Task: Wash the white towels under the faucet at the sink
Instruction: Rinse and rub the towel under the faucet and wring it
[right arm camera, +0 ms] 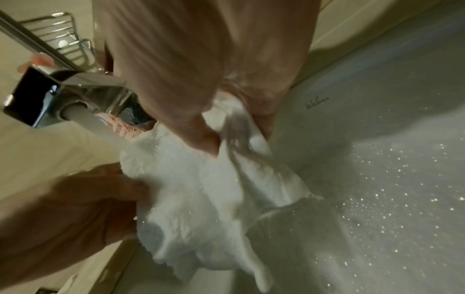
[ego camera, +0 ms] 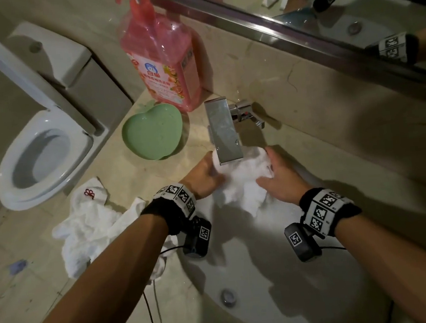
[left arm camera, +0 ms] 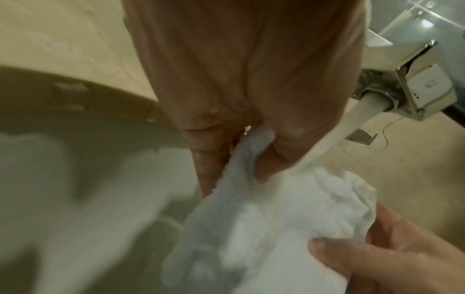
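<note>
A white towel [ego camera: 240, 182] hangs bunched under the square chrome faucet [ego camera: 223, 131], over the white sink [ego camera: 258, 275]. Water runs from the spout [left arm camera: 352, 111] onto the cloth [left arm camera: 276, 208]. My left hand [ego camera: 203, 175] grips the towel's left side, fingers curled into the fabric [left arm camera: 254, 147]. My right hand [ego camera: 279, 178] grips its right side, thumb and fingers pinching a fold [right arm camera: 226, 127]. Each wrist view also shows the other hand holding the towel. More white towels [ego camera: 90, 227] lie crumpled on the counter to the left, one with a red emblem.
A green heart-shaped dish [ego camera: 152, 132] and a tall pink soap bottle [ego camera: 161, 59] stand on the counter left of the faucet. A toilet [ego camera: 39, 142] is at far left. A mirror [ego camera: 334, 3] runs along the back wall. Cables hang from my wrists.
</note>
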